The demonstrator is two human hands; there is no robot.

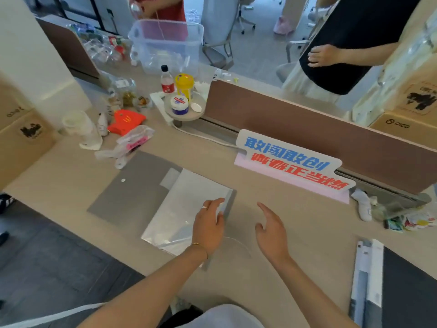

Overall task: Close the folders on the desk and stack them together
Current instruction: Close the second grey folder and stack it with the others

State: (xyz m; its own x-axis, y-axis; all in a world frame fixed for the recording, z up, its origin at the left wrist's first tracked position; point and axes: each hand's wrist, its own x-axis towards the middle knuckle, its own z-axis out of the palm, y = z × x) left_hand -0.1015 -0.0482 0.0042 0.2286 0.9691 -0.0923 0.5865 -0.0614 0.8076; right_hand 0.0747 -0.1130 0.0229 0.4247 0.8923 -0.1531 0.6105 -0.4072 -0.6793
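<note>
Two folders are lying near the front edge of the desk (295,216), left of centre. The grey folder (132,192) is lying flat toward the left, with a small white snap dot on it. The translucent white folder (189,209) is lying partly over the grey one's right part, its near corner reaching close to the front edge. A thin grey strip is showing along its right edge; cannot tell whether that is a spine or another folder beneath.

The left hand (209,224) is resting palm down on the white folder's right edge, fingers bent over that edge, pressing rather than clasping; ring on one finger, bracelet at the wrist. The right hand (272,230) is hovering just right of the folders, fingers spread and loose, holding nothing, not touching the folder.

Toward the back edge, a sign with blue and red characters (293,162) is standing in front of the brown divider (331,136). Back left corner is cluttered: clear plastic bin (165,46), yellow can (184,87), bottle with a red label (167,82), orange packet (126,120). A dark box with white sides (390,287) is sitting at the front right corner.
</note>
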